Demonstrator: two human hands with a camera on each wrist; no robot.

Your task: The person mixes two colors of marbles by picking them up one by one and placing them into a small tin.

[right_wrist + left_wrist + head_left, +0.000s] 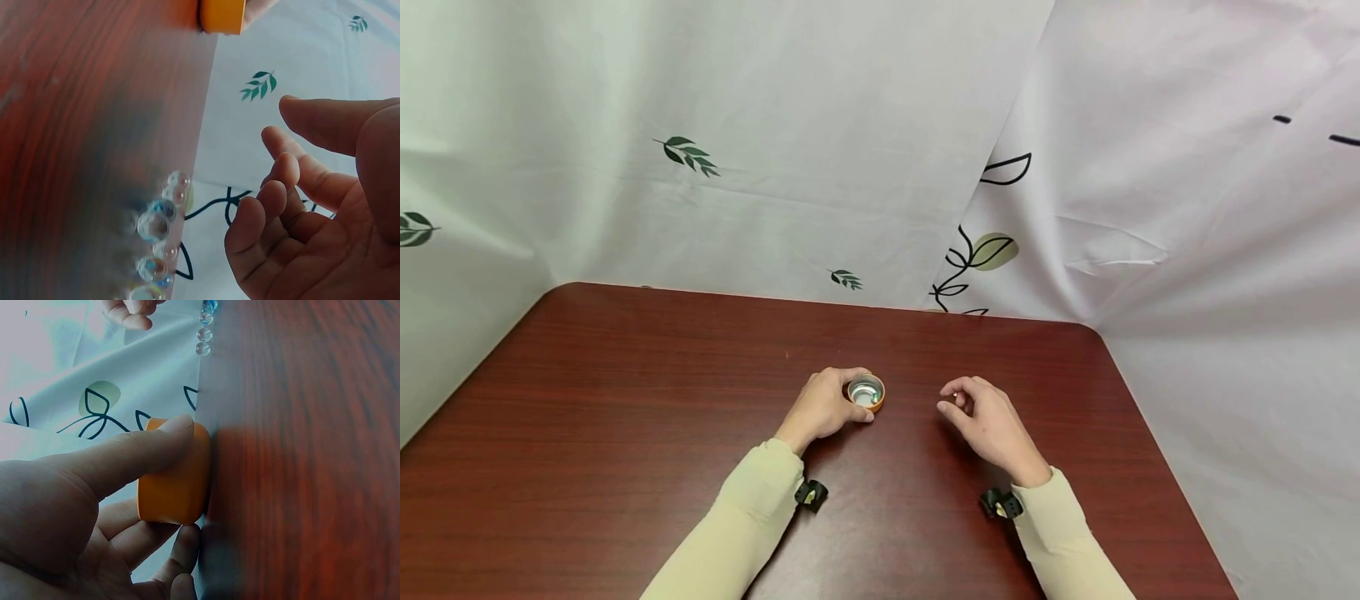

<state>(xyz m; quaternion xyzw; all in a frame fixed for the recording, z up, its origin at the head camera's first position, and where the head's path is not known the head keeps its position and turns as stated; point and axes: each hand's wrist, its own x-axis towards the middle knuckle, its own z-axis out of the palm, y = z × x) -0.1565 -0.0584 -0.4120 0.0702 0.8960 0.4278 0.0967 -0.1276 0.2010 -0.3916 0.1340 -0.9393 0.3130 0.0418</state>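
My left hand (pixel 826 407) holds a small round orange container (pixel 879 406) upright on the table, thumb and fingers around its sides; its silvery inside faces up. The left wrist view shows the thumb of this hand (pixel 56 506) across the orange wall (pixel 175 481), which meets the tabletop. To the right, my right hand (pixel 996 421) hovers with thumb and forefinger apart and the other fingers loosely bent. Nothing shows between the fingers of that hand (pixel 331 244) in the right wrist view. Several clear marbles (pixel 154 226), some with blue inside, lie on the table beside it.
The dark red wooden table (pixel 625 400) has rounded far corners. Behind it and at its sides hangs pale cloth (pixel 820 125) printed with leaves. A black wrist device (pixel 811 496) sits by the left sleeve, another (pixel 1001 504) by the right.
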